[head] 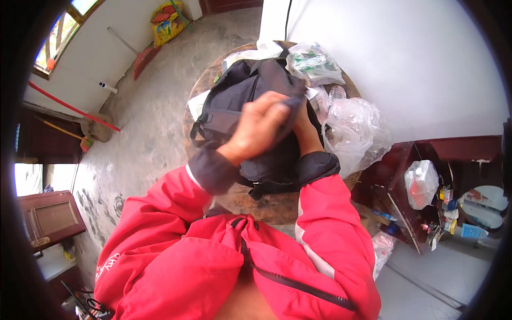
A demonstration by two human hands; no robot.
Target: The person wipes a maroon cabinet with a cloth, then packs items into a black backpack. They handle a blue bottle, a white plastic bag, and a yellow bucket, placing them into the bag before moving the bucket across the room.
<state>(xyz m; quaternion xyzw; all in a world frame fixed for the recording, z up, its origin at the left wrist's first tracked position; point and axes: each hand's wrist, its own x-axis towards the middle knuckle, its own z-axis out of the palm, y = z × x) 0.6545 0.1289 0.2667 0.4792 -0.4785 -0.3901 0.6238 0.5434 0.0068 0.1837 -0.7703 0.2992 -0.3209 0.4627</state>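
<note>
A black backpack (228,98) lies on a round wooden table (256,208) in front of me. My left hand (258,124) is curled into a fist over it, gripping a piece of dark fabric (294,108) that is blurred by motion. Whether this fabric is a strap or a flap of the backpack, I cannot tell. My right hand (306,120) reaches past it at the backpack's right side. Its fingers are hidden behind the dark fabric and my left hand, so what it holds does not show.
Behind and right of the backpack sit a plastic bag with green print (314,64) and a large translucent plastic bag (352,128). A white wall (392,72) rises close on the right. Lower right stands a dark red cabinet (384,180) with a round mirror (482,206).
</note>
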